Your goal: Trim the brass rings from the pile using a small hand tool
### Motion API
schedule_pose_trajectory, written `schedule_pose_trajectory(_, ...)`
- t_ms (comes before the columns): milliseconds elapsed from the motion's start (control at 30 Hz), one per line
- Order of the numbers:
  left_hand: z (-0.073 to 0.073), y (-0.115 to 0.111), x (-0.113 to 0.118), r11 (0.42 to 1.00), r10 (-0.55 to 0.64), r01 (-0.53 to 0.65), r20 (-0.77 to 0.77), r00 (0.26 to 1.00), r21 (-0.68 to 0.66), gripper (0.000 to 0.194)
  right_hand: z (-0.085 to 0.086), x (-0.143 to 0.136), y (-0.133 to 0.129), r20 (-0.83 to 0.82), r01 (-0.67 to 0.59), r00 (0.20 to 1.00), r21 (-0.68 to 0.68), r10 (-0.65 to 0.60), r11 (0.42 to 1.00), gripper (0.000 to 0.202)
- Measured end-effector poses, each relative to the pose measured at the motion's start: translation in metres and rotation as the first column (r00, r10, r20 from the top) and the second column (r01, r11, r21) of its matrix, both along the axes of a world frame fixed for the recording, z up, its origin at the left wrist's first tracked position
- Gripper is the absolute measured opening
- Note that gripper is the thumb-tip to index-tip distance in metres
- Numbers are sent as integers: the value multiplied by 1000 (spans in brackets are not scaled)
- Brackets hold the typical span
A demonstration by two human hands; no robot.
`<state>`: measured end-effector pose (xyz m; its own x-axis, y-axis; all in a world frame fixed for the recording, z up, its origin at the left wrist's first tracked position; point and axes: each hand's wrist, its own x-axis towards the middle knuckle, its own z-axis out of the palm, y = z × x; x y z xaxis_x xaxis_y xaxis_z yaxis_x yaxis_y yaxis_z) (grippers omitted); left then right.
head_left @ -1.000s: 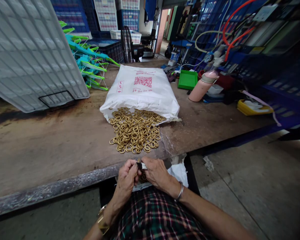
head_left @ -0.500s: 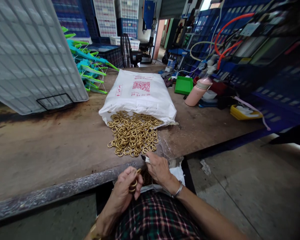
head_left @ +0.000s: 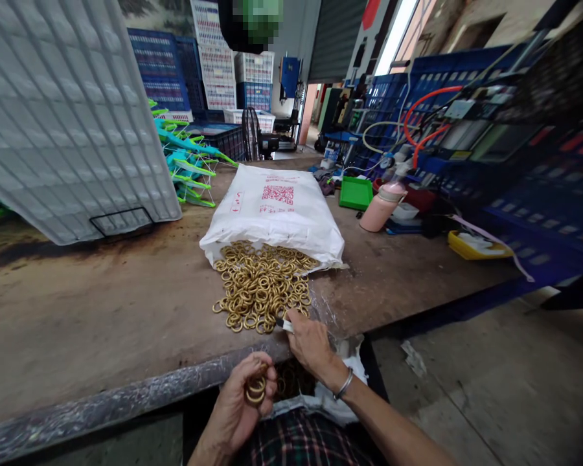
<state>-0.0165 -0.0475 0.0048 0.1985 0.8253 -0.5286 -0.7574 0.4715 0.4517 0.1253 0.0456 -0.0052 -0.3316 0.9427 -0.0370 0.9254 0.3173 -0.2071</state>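
Note:
Several brass-coloured metal rings point(head_left: 255, 391) hang in my left hand point(head_left: 236, 401), its fingers curled round them just off the table's front edge. My right hand point(head_left: 311, 344) grips a small white tool with a dark tip point(head_left: 285, 325); what kind it is, I cannot make out. The tip reaches the near edge of a heap of loose rings point(head_left: 260, 288). That heap spills from the open mouth of a white woven sack point(head_left: 296, 226) with red print, lying on its side. Below my hands, a white bag point(head_left: 352, 369) lies open at my lap, with dim rings inside.
A big pale ribbed crate point(head_left: 87, 129) stands on the table's left, beside teal and green plastic pieces point(head_left: 189, 165). A green tray point(head_left: 355, 193), a pink bottle point(head_left: 381, 210) and a yellow tray point(head_left: 479, 246) are on the right. The table edge point(head_left: 126, 385) is plastic-wrapped.
The camera has tilted up, so the table sits lower in view. My left hand has turned slightly, showing the rings more openly. My right hand still holds the tool by the heap.

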Motion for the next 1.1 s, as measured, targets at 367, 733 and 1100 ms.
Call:
schedule_pose_trajectory(367,3,14,1,999,52,-51,-47,998,16,26,-2,15,11,-343,-5,939,-62,-16,998,12)
schedule_pose_trajectory(733,10,40,16,993,79,-51,-271,959,107,43,14,20,1,-820,-474,310,-573,-482,669,37)
schedule_pose_trajectory(1100,0,32,19,961,167,62,-749,642,268,25,17,14,-8,-831,-412,375,-547,-412,728,34)
